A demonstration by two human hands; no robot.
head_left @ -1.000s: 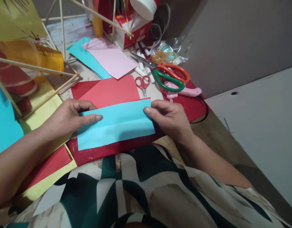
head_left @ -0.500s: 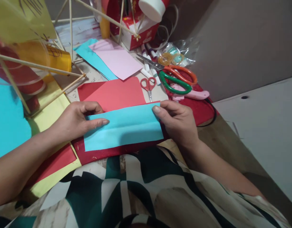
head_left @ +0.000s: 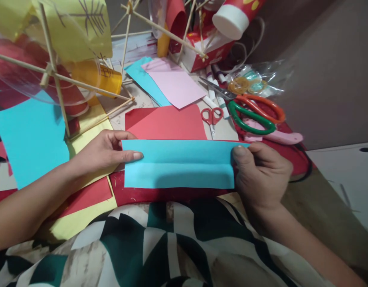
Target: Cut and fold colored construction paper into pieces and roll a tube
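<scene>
As hands (head_left: pixel 107 150) (head_left: pixel 263 173) hold blue paper (head_left: pixel 179 163), rings (head_left: pixel 239 85) in bag (head_left: pixel 277 82)

"Item?"
"One blue paper sheet (head_left: pixel 178 163), oblong, its face plain, long sides running from nine to three o'clock."
"Condition?"
"Uncut along the visible edges; one lengthwise crease, also nine to three o'clock; a soft shadow across the six o'clock half."
"Position?"
"Just toward six o'clock from the centre of view, held at both ends: left hand (head_left: pixel 107 151) at ten o'clock, thumb on the face; right hand (head_left: pixel 263 171) pinching the two o'clock corner."
</scene>
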